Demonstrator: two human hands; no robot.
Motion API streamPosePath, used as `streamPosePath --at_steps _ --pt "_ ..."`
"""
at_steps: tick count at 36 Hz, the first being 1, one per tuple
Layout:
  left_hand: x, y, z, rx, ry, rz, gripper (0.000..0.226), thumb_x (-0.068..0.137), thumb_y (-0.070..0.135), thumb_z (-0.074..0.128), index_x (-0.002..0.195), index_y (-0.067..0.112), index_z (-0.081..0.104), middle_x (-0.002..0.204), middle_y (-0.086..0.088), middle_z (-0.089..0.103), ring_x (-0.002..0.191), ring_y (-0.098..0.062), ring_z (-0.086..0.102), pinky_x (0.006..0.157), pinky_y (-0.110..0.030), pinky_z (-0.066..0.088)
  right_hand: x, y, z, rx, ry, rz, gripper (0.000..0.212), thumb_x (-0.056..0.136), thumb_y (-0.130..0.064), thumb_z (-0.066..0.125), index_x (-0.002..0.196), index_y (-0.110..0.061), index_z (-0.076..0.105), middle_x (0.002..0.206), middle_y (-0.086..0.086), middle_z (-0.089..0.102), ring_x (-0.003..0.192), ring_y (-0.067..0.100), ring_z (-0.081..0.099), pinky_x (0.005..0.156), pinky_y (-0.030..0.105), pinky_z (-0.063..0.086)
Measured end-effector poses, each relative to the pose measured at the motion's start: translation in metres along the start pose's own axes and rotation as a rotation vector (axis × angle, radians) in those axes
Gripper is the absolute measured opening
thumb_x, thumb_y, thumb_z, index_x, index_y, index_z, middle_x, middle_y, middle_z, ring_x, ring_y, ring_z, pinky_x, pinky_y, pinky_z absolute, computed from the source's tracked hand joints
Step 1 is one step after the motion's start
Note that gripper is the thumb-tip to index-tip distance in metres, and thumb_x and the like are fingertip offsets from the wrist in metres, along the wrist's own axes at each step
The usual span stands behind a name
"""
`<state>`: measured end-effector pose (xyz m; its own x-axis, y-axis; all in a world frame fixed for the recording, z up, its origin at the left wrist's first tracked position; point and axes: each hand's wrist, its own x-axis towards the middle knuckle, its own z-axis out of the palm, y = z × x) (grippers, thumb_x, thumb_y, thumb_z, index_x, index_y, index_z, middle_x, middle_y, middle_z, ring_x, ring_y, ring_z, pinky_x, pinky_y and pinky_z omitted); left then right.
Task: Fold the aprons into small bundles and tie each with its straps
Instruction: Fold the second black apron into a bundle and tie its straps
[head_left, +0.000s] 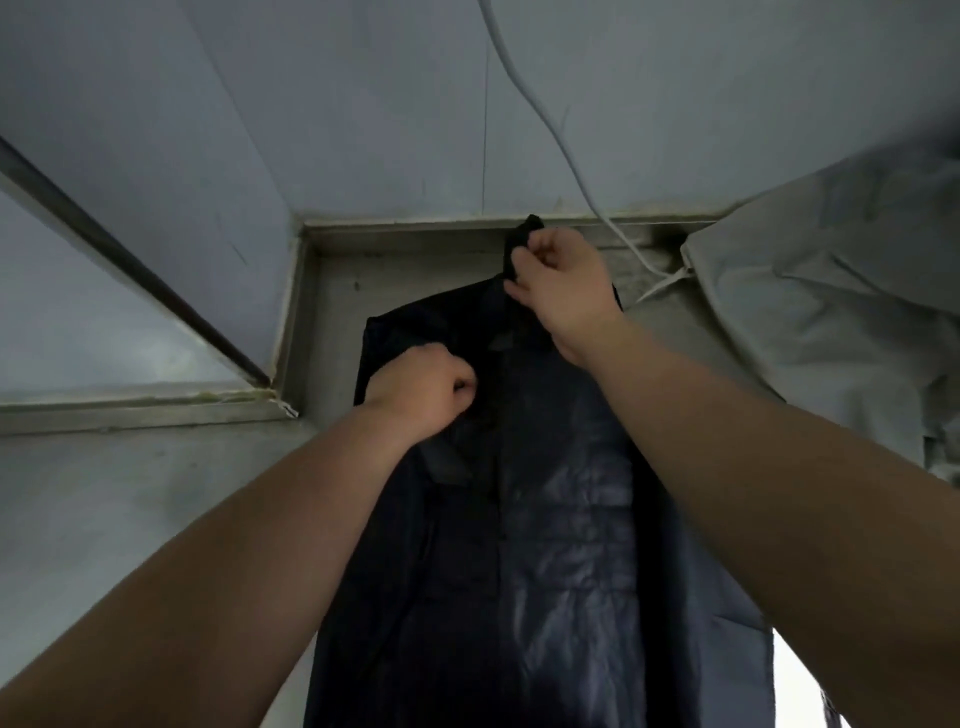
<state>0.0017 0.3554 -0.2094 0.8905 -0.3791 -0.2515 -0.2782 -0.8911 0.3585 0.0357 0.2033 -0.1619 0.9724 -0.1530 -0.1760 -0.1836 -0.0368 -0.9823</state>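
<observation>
Head view: a dark navy apron (545, 545) lies lengthwise on a grey concrete-looking surface (130, 519) (floor or ledge, honestly can't tell), top end up near the pale blue wall (337, 104). The left hand (421, 389) sits on the apron's upper left part, fingers curled tight and bunched on the fabric there. The right hand (563, 283) is further up by the top edge, and its fingers (519, 283) are pinched together on a dark strap (522, 241) whose end sticks up past the hand. There's a small greyish patch (447, 465) on the apron just below the left hand, too blurry to read anything on it. A white cable (571, 156) runs down the wall to a pale grey bundle of cloth (831, 286) beside the apron on the right. A dark metal bar (130, 260) slants across the left side.
</observation>
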Motion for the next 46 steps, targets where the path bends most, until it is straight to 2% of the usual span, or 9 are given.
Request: streamPosePath --at_steps 6,9,12,15,20,24,31,37,46 --pt "0.022 -0.018 -0.026 0.59 -0.083 -0.335 0.045 0.096 0.038 0.035 0.134 0.017 0.046 0.136 -0.009 0.041 0.123 -0.028 0.038 0.096 -0.041 0.031 0.004 0.02 -0.015 -0.378 -0.038 0.021 0.031 0.096 -0.011 0.049 0.127 -0.013 0.051 0.115 0.005 0.058 0.099 0.014 0.054 0.083 0.017 0.045" --pt "0.024 -0.025 -0.037 0.497 -0.031 -0.569 0.059 0.095 0.039 0.031 0.148 0.014 0.023 0.151 -0.011 0.023 0.133 -0.031 0.025 0.104 -0.046 0.023 -0.006 0.025 -0.026 -0.543 -0.006 0.009 0.036 0.096 -0.01 0.046 0.132 -0.01 0.048 0.122 0.007 0.057 0.11 0.019 0.054 0.09 0.022 0.042" --pt "0.017 -0.017 -0.036 0.366 0.19 -0.471 0.058 0.093 0.035 0.038 0.145 0.011 0.027 0.15 -0.015 0.023 0.13 -0.035 0.028 0.101 -0.045 0.027 -0.02 0.035 -0.036 -0.624 0.078 -0.001 0.035 0.095 -0.009 0.045 0.131 -0.009 0.048 0.117 0.008 0.059 0.108 0.02 0.055 0.086 0.019 0.038" --pt "0.006 -0.004 -0.016 0.078 0.369 -0.023 0.049 0.086 0.032 0.039 0.125 0.008 0.055 0.126 -0.017 0.048 0.112 -0.037 0.048 0.092 -0.046 0.044 -0.033 0.041 -0.049 -0.673 0.155 0.041 0.036 0.095 -0.009 0.043 0.13 -0.009 0.049 0.118 0.011 0.06 0.109 0.025 0.056 0.085 0.021 0.037" --pt "-0.015 0.023 0.013 -0.052 0.12 0.354 0.04 0.089 0.046 0.05 0.124 0.028 0.061 0.126 0.0 0.047 0.11 -0.019 0.051 0.086 -0.037 0.049 -0.058 0.048 -0.077 -0.765 0.21 0.145 0.038 0.096 -0.013 0.041 0.133 -0.015 0.046 0.129 0.009 0.056 0.116 0.028 0.053 0.082 0.023 0.034" --pt "-0.01 0.027 0.025 0.251 -0.158 0.257 0.054 0.091 0.056 0.044 0.141 0.039 0.037 0.153 0.002 0.018 0.136 -0.023 0.022 0.109 -0.038 0.027 -0.074 0.054 -0.097 -0.884 0.208 0.237 0.034 0.093 -0.019 0.044 0.127 -0.015 0.047 0.125 0.013 0.054 0.112 0.034 0.051 0.092 0.038 0.043" --pt "0.015 0.041 0.023 0.359 0.064 -0.019 0.046 0.1 0.039 0.028 0.134 0.016 0.049 0.137 -0.003 0.044 0.12 -0.027 0.042 0.091 -0.039 0.038 -0.099 0.072 -0.122 -1.085 0.01 0.528 0.081 0.085 -0.048 0.062 0.148 -0.024 0.016 0.148 0.012 0.025 0.131 0.037 0.036 0.108 0.048 0.03" --pt "0.035 0.035 0.008 0.415 0.01 -0.34 0.05 0.096 0.039 0.034 0.135 0.008 0.043 0.136 -0.013 0.04 0.121 -0.034 0.036 0.091 -0.041 0.036 -0.102 0.077 -0.125 -1.01 0.192 0.456 0.068 0.09 -0.058 0.044 0.145 -0.022 0.026 0.146 0.011 0.032 0.132 0.034 0.034 0.107 0.047 0.025" --pt "0.004 0.043 0.027 0.014 0.17 -0.188 0.049 0.093 0.032 0.049 0.14 0.017 0.041 0.151 -0.012 0.013 0.133 -0.033 0.024 0.106 -0.045 0.031 -0.107 0.074 -0.139 -0.937 0.209 0.693 0.087 0.084 -0.047 0.062 0.147 -0.024 0.007 0.149 0.015 0.013 0.132 0.04 0.029 0.104 0.05 0.032"
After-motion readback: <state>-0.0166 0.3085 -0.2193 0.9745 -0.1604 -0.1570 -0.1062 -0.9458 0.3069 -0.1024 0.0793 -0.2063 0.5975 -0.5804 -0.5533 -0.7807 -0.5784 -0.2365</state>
